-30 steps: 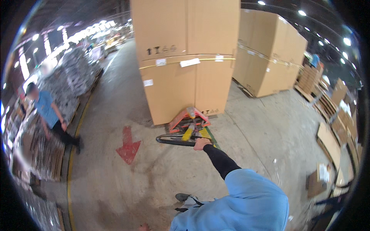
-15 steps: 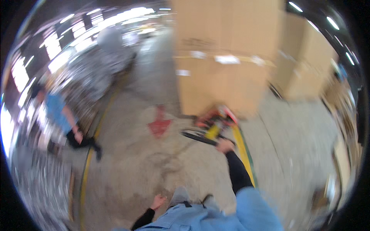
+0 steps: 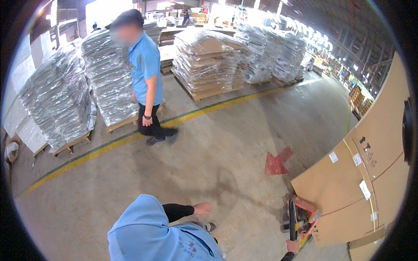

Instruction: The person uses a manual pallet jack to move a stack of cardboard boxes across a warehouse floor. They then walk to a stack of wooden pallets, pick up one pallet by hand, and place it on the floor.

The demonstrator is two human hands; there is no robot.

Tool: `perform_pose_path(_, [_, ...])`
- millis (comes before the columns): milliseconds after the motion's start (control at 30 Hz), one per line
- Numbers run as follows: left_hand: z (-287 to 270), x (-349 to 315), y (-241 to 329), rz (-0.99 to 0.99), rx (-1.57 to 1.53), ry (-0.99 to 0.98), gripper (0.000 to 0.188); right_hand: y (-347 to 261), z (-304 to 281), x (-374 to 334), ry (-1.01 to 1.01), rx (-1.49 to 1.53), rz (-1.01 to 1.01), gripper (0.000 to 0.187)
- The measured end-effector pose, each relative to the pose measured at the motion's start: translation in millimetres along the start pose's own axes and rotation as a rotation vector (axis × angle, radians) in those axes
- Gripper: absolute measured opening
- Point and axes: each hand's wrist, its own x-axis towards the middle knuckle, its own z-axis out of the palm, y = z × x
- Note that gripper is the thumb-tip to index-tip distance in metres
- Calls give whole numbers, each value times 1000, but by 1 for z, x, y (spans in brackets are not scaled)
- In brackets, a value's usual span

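Observation:
My right hand [image 3: 293,246] is wrapped round the near end of the black handle [image 3: 292,217] of a pallet jack. The jack's red body [image 3: 307,205] sits low against a tall brown cardboard box [image 3: 335,187], whose seam carries yellow tape and white labels. Its forks are hidden. My left hand [image 3: 202,209] hangs in front of my body over the concrete floor, holding nothing, with fingers loosely stretched out.
A person [image 3: 147,78] in a blue shirt and dark cap stands beside a yellow floor line [image 3: 104,150]. Film-wrapped stacks on pallets [image 3: 209,65] line its far side. A red arrow [image 3: 276,163] marks the floor near the box.
My view has swung left, so the box and pallet jack now lie at the right edge and the person appears nearer the middle. My right hand keeps its hold on the handle.

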Motion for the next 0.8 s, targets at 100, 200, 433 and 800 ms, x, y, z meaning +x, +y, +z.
perform_pose_path(100, [-75,-53,-39,-138,-50,-112,49,-15,-2,-31,-3,-91,-24,46])
perform_pose_path(200, [-120,-119,-182,-348,253,-230,37,-45,41,-52,-77,-148,-77,44])
perform_pose_path(433, [-189,-187,-281,-264,274,-190,25,-131,3,-210,235,75,71,36])
perform_pose_path(800, [-329,-107,-310,-334,-32,-332,57,-273,32,-363,99,166,114,25])
